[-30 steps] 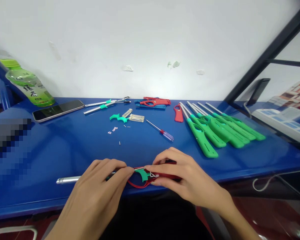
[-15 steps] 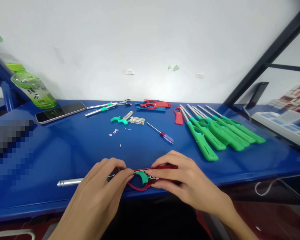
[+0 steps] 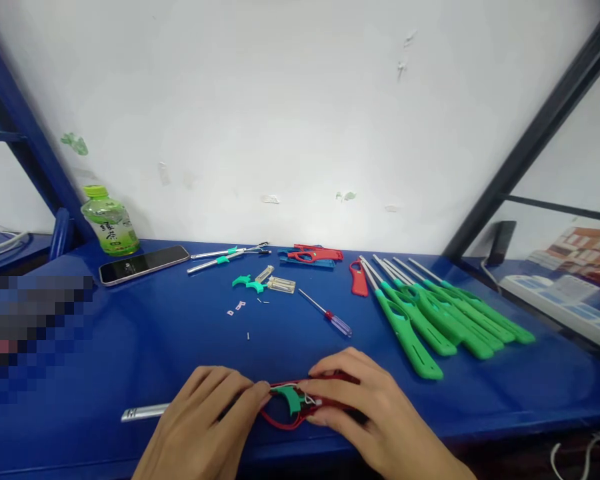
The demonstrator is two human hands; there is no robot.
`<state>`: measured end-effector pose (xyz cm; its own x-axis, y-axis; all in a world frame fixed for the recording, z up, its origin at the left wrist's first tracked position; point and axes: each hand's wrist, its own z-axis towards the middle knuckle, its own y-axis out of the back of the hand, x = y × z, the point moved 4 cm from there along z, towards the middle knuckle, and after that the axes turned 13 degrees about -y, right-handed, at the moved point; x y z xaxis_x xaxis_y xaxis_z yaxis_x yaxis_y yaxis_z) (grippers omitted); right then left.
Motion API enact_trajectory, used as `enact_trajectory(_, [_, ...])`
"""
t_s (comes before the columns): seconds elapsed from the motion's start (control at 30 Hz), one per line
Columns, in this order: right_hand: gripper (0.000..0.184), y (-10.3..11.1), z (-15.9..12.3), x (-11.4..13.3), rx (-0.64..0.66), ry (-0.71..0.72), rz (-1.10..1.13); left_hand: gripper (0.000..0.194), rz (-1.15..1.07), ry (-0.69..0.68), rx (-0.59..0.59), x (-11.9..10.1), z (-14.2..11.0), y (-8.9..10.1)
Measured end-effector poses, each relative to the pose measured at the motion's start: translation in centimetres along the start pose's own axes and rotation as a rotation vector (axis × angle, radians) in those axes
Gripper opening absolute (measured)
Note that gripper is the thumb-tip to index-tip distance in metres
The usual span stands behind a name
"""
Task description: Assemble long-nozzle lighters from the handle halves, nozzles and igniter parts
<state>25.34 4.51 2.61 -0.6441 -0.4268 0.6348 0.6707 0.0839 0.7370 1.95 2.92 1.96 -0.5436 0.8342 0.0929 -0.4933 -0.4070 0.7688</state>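
Note:
At the desk's front edge lies an opened red gas lighter [image 3: 281,423], its green trigger [image 3: 293,400] and a thin white wire exposed. The lighter's silver tube [image 3: 145,413] sticks out to the left from beneath my left hand [image 3: 205,417]. Thumb and fingers of that hand are closed on the lighter's neck, just left of the trigger. My right hand [image 3: 367,403] grips the red handle, its fingertips by the wire and trigger. Both palms hide much of the lighter. Beyond the hands, a screwdriver [image 3: 337,323] with a clear purple handle rests on the desk.
Several green lighters [image 3: 415,347] lie at right, beside a red handle piece [image 3: 359,280]. Red and blue shells [image 3: 320,254], silver tubes [image 3: 215,261], green triggers [image 3: 241,281], clear tanks [image 3: 281,285] and a tiny screw [image 3: 248,336] are farther back. A phone [image 3: 145,265] and bottle [image 3: 111,223] stay left.
The camera has tilted up, so everything sits lower in the picture. Both hands keep their hold on the red lighter, with only slight finger shifts.

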Motion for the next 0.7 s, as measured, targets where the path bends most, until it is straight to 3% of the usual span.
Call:
enact_trajectory(0.2, [0.008,1.6,0.2,0.0,-0.180,0.105,0.070,0.024,0.097,0.130,-0.143,0.8,0.6,1.0])
enact_trajectory(0.27, [0.011,2.3,1.5,0.4,-0.209,0.124,0.016,0.025,0.120,0.244,-0.045,2.1,1.8,1.2])
enact_trajectory(0.33, [0.016,2.8,3.8,1.0,-0.191,0.133,-0.135,0.031,0.093,0.457,0.250,4.2,2.9,0.5])
enact_trajectory(0.37, [0.017,2.9,5.3,1.3,-0.170,0.139,-0.250,0.032,0.084,0.499,0.314,5.2,3.6,0.4])
enact_trajectory(0.43, [0.020,2.7,8.3,1.6,-0.101,0.138,-0.552,0.032,0.082,0.547,0.368,7.2,4.8,0.3])
enact_trajectory(0.57, [0.022,1.7,13.4,1.1,-0.032,0.170,-0.689,0.029,0.068,0.629,0.443,10.0,5.4,-0.2])
enact_trajectory(0.7, [0.020,0.4,16.1,-0.3,-0.018,0.158,-0.788,0.031,0.075,0.664,0.458,10.6,4.4,0.2])
